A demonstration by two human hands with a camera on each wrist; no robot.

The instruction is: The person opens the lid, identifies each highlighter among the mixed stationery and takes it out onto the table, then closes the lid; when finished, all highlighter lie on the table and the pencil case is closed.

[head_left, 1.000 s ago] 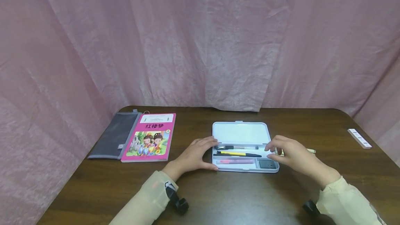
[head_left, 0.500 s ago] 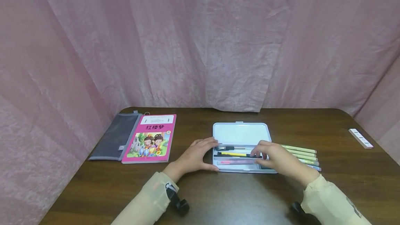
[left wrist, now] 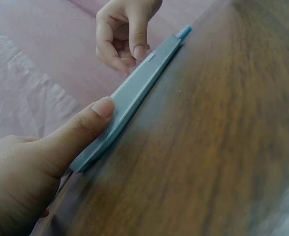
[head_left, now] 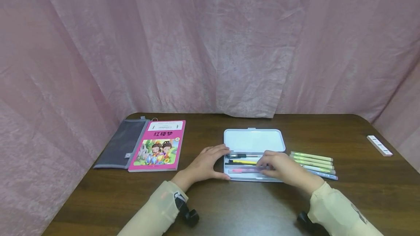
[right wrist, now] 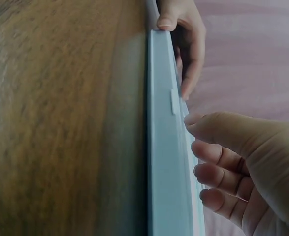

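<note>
A white pencil case (head_left: 254, 140) lies with its lid folded back. Inside are a clear-barrelled pen with dark end (head_left: 237, 155), a yellow and black pen (head_left: 242, 162) and a pink pen (head_left: 244, 170). My left hand (head_left: 206, 163) holds the case's left end, thumb on its front wall (left wrist: 139, 83) and fingers toward the hinge side. Over the right part of the tray is my right hand (head_left: 283, 166), fingers bent loosely down near the pens. In the right wrist view its thumb and fingers (right wrist: 218, 182) stand apart, nothing seen between them. It covers the tray's right compartment.
Right of the case lie several light green pens (head_left: 313, 160) and a blue one (head_left: 323, 174). A white strip with dark marks (head_left: 379, 145) is at the table's right. A pink book (head_left: 157, 146) overlaps a grey mesh pouch (head_left: 119, 145) on the left.
My right hand has moved left from the case's right end to over the pens, uncovering the green and blue pens beside it. My left hand stays on the case.
</note>
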